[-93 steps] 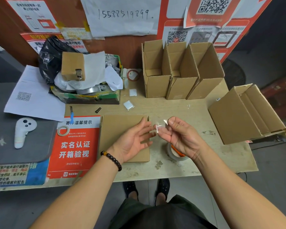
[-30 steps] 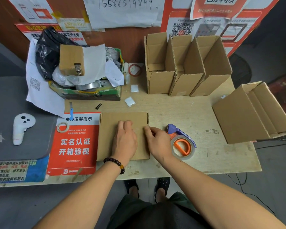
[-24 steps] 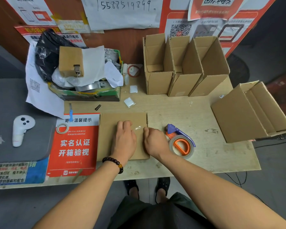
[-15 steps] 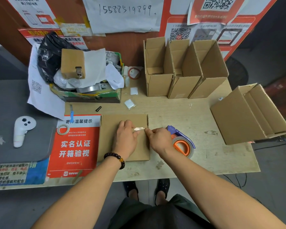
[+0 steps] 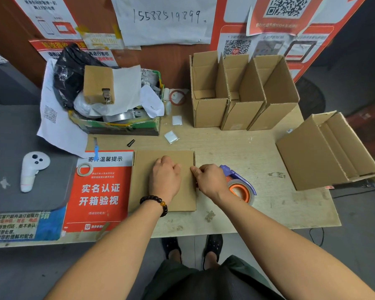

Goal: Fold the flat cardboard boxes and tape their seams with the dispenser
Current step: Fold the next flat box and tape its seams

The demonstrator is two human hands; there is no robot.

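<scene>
**Tape piece pressed down**

From our head camera, the flat cardboard box [image 5: 162,180] lies on the table [image 5: 236,148]. Our left hand [image 5: 165,177] rests curled on it, holding nothing. Our right hand [image 5: 210,179] pinches at its right edge. The shiny tape piece seen a moment ago is gone, likely stuck down. The dispenser [image 5: 239,186] waits beside us.

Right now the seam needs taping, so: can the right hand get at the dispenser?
Probably yes. The dispenser lies on the table just beside the right hand, partly under its wrist, with nothing between them.
</scene>
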